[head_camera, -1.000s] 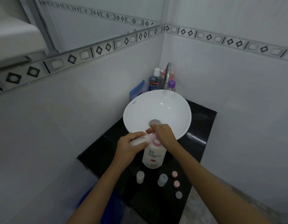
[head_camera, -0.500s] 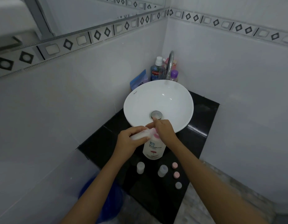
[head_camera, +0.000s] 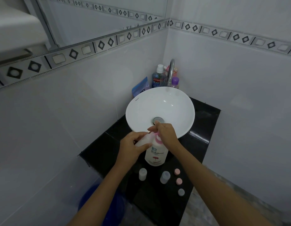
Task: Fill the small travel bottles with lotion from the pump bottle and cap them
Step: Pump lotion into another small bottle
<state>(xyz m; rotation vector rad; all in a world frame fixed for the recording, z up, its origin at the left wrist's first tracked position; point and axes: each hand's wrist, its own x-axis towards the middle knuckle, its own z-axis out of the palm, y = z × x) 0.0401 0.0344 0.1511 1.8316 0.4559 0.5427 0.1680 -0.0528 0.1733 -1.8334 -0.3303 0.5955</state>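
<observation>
The left hand (head_camera: 133,146) grips a small clear travel bottle (head_camera: 144,141), fingers curled round it, and holds it tilted on its side with its mouth up against the pink pump head (head_camera: 158,139) of the lotion bottle (head_camera: 156,156). The right hand (head_camera: 166,132) rests on top of that pump head, fingers together and bent down over it; whether the pump is pressed down cannot be told. The lotion bottle stands upright on the black counter (head_camera: 205,128), just in front of the white basin (head_camera: 160,111), near the counter's middle.

Toward the front edge of the counter stand two more small bottles without caps: one (head_camera: 142,174) on the left below the left wrist, and a second (head_camera: 165,177) to its right, apart from it. Beside that second bottle, nearer the right edge, three caps lie in a row running toward the front: two pink caps (head_camera: 177,171) (head_camera: 179,181) and a grey cap (head_camera: 181,192), none touching.

At the back corner of the counter, behind the basin, a tap (head_camera: 171,70) curves over the bowl, with a blue mouthwash bottle (head_camera: 157,77), a purple-capped bottle (head_camera: 175,82) and a blue pouch (head_camera: 140,87) crowded near it. A blue bucket (head_camera: 92,198) sits on the floor below the counter's left edge.
</observation>
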